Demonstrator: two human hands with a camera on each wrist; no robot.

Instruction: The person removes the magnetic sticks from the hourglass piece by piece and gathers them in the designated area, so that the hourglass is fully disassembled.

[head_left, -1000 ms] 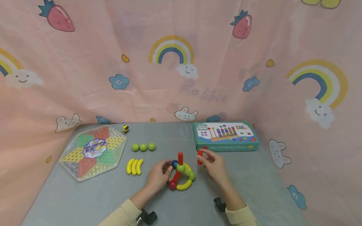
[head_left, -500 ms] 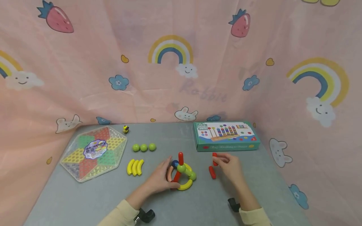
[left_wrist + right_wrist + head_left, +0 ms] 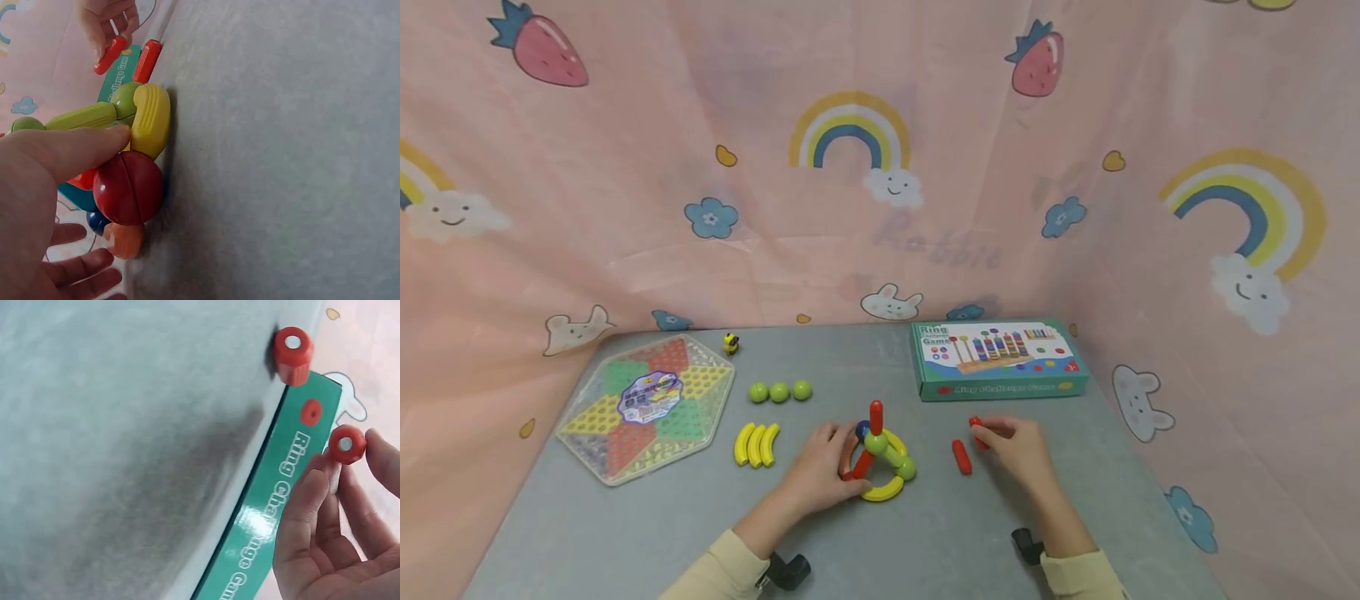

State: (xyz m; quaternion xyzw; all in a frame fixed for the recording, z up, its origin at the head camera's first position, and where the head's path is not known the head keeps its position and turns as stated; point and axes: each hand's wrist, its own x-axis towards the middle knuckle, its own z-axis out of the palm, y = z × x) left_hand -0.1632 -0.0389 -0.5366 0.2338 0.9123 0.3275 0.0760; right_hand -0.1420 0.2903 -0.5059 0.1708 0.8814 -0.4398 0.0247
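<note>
My left hand point(image 3: 815, 472) holds the left side of a ball-and-rod building-toy frame point(image 3: 893, 455). In the left wrist view, its thumb lies against the yellow curved piece point(image 3: 153, 122) beside the dark red ball point(image 3: 129, 189); the other fingers are near the orange piece point(image 3: 127, 240). An upright red rod point(image 3: 876, 417) tops the frame's green ball. To the right, my right hand point(image 3: 1021, 452) pinches a short red rod point(image 3: 347, 444) with a pale disc in its end. A second red rod point(image 3: 962, 457) lies on the table between that hand and the frame.
Three green balls point(image 3: 779, 392) and three yellow curved pieces point(image 3: 756, 445) lie in rows left of the frame. Farther left is a hexagonal star-board game point(image 3: 647, 408). A green game box point(image 3: 1000, 362) sits at the back right; a small bee figure point(image 3: 732, 342) stands at the back.
My right hand has moved right, away from the frame, with the red rod, then lowered slightly. The second red rod has come into view. My left thumb has come round the frame's front.
</note>
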